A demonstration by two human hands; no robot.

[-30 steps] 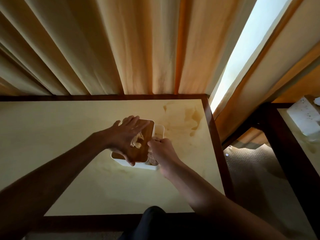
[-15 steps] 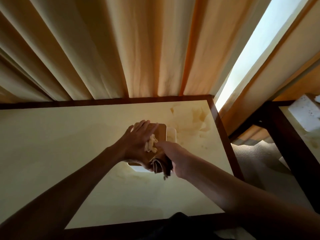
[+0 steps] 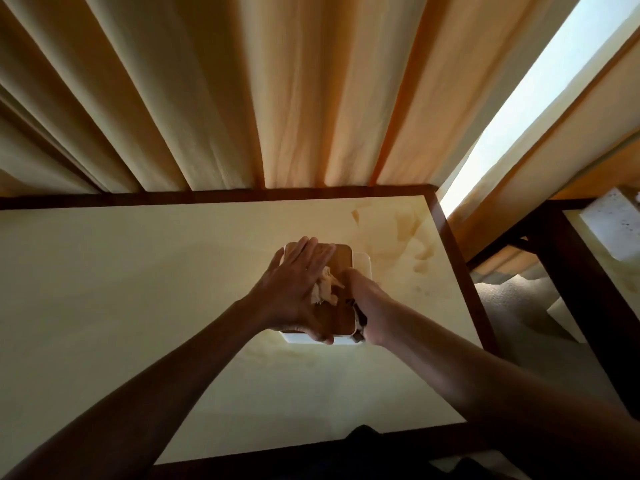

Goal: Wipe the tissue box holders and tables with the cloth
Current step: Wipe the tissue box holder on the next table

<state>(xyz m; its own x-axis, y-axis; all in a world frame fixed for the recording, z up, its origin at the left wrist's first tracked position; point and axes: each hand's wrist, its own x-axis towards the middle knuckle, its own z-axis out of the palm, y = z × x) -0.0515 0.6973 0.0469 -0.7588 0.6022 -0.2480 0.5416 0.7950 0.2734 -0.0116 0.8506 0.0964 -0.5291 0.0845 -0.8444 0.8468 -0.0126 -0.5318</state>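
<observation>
A white tissue box holder (image 3: 361, 263) with a brown wooden lid stands on the cream table (image 3: 138, 289), right of its middle. A tissue (image 3: 323, 285) sticks up from the lid. My left hand (image 3: 294, 289) lies across the lid with fingers spread and the thumb down the near side. My right hand (image 3: 367, 306) grips a dark cloth (image 3: 360, 322) against the holder's right side; most of the cloth is hidden under the hand.
Damp-looking marks (image 3: 398, 233) show on the tabletop behind the holder. Beige curtains (image 3: 277, 98) hang right behind the table's dark wooden rim. To the right, across a gap of carpet, a second table (image 3: 571, 271) carries a white speckled box (image 3: 613, 230).
My right hand has moved along the holder's right side with the cloth, from the near corner toward its far end. My left hand has stayed on the lid. The view has shifted closer.
</observation>
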